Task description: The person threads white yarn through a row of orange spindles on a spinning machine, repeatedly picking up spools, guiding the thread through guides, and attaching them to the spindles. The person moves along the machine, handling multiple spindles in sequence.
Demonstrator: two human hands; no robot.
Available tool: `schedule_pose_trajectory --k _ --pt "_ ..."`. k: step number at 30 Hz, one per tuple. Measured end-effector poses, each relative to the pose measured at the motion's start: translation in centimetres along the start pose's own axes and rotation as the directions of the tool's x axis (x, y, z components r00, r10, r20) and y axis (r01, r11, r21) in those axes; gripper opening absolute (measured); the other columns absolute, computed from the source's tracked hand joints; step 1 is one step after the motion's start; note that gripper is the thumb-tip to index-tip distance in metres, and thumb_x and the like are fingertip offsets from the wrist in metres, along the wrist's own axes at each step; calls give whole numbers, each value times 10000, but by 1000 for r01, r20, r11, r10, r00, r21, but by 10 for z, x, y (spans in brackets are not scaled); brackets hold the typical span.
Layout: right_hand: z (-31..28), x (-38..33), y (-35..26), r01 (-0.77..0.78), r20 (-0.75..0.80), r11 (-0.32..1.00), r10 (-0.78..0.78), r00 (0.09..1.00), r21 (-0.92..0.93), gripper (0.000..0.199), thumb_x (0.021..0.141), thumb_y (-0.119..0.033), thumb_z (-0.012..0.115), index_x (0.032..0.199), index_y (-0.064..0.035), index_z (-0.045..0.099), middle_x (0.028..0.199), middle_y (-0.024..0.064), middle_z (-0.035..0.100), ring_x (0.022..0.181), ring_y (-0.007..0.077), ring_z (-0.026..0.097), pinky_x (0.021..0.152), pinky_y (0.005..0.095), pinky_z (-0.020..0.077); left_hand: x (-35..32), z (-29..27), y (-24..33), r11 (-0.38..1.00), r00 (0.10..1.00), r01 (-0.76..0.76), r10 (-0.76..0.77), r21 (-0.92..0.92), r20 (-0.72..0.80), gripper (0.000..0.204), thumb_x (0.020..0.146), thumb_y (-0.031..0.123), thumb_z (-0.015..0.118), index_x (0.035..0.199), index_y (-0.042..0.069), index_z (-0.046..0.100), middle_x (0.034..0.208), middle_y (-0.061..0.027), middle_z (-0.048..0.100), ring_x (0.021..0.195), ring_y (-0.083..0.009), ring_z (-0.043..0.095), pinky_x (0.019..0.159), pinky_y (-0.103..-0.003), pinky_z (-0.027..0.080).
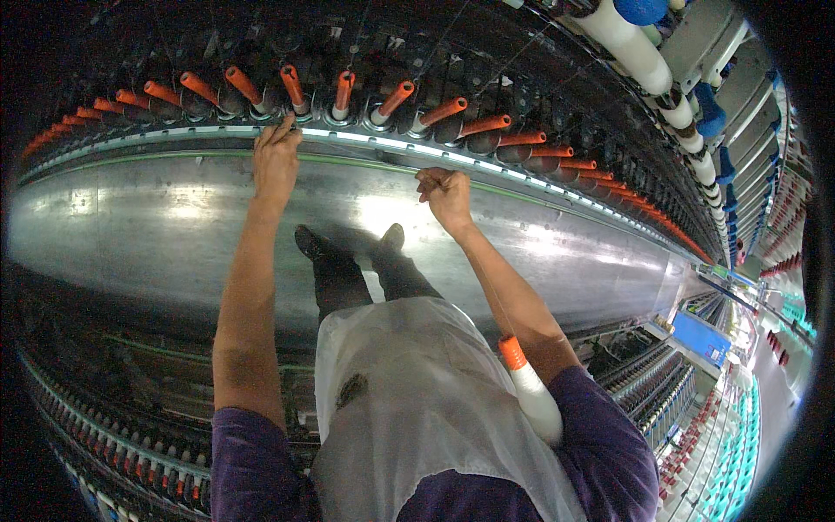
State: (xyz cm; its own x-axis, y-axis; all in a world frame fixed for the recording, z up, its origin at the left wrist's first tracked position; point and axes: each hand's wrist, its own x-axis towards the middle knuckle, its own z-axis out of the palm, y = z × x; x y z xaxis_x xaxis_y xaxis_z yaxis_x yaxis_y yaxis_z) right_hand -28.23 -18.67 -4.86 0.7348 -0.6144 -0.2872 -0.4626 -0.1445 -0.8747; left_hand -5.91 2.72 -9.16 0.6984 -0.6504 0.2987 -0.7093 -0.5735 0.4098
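A long row of orange-topped bobbins stands on the spindles of a spinning frame. My left hand (277, 163) reaches to the rail just below one orange bobbin (293, 85); its fingers are bent together, and what is between them cannot be made out. Lower and to the right, my right hand (447, 193) is closed in a pinch in front of the rail. A fine thread (492, 291) runs along my right forearm toward that hand. It rises from a white yarn-wound bobbin (535, 402) with an orange tip, lodged between my right upper arm and the translucent apron (409, 374).
A pale rail (365, 137) curves along the spindles above a wide grey metal floor (156, 217). White rollers and blue parts (711, 113) hang at upper right. Behind me runs another machine row (130, 448). A blue box (698, 339) stands at the far right.
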Motion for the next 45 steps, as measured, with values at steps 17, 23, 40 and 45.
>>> schedule_pose_trajectory --k 17,23,40,45 --pt "24 38 6 -105 -32 989 109 994 101 152 867 -24 570 855 77 683 659 102 634 522 133 597 501 264 531 17 63 -3 634 604 526 -748 -567 -275 136 751 202 715 796 74 705 768 -94 657 687 -261 625 638 -368 476" --pt "14 23 -5 23 -50 996 -19 999 81 158 861 -79 634 844 70 685 649 100 636 530 141 596 498 258 506 11 37 17 260 464 337 -882 -905 -80 82 774 84 710 817 15 694 758 -33 657 666 -148 586 642 -288 461" --pt "-7 16 17 27 -59 994 -34 998 -106 137 864 -3 576 833 91 671 668 107 639 558 143 605 485 266 508 31 -11 6 978 983 178 -172 -108 68 145 871 205 555 857 77 622 959 -120 678 815 -360 642 682 -425 514" --pt "-9 11 25 31 -46 993 -37 998 -118 124 863 24 565 834 74 675 716 110 648 581 142 606 477 268 509 17 -8 10 978 978 207 -206 -15 12 98 840 159 571 794 74 590 1029 -60 673 740 -335 656 608 -416 525"
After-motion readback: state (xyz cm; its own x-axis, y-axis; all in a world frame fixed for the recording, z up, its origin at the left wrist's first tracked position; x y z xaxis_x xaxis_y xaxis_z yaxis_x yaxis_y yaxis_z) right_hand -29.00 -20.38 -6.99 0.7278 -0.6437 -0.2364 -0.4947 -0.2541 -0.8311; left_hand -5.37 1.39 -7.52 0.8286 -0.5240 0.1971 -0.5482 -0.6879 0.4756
